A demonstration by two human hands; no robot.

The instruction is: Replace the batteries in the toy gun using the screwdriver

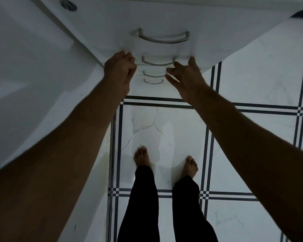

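Note:
No toy gun, screwdriver or batteries are in view. A white drawer unit stands in front of me, and its top drawer (164, 18) has a curved metal handle (164, 38). My left hand (119, 70) has its fingers curled, with the knuckles at the lower edge of that drawer front, and I see nothing in it. My right hand (185, 75) is spread, its thumb and fingertips reaching up to the same lower edge. Both hands are slightly blurred.
Below the top drawer are three smaller handles of lower drawers (158, 62). A white desk surface (24, 67) with a round metal cable port (68, 5) lies to the left. My bare feet (142, 158) stand on white floor tiles with dark stripes (252, 154).

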